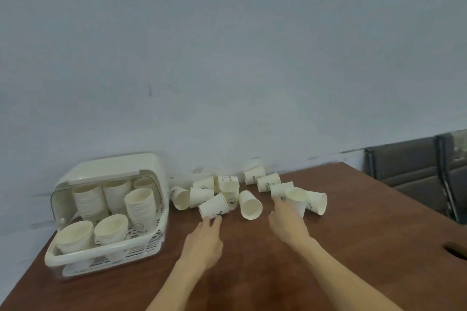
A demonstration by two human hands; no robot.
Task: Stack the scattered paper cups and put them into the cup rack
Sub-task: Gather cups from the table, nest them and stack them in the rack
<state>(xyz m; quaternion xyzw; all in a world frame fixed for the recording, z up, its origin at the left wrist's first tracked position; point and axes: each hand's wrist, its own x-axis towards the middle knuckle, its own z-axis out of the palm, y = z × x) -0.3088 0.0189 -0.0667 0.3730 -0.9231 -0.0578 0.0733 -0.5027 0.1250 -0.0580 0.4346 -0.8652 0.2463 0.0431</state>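
Just beyond the left hand (206, 240) fingertips lies a tipped paper cup (213, 206).

Both bare forearms stretched forward and slightly apart, palms down, left hand (203, 240) with fingers loosely spread and empty, right hand (288, 222) likewise empty, fingers extended ahead, a little farther out.

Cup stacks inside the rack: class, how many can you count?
5 stacks in the cup rack: front left, front middle, middle right, back left, back middle. A sixth may hide behind, back right.
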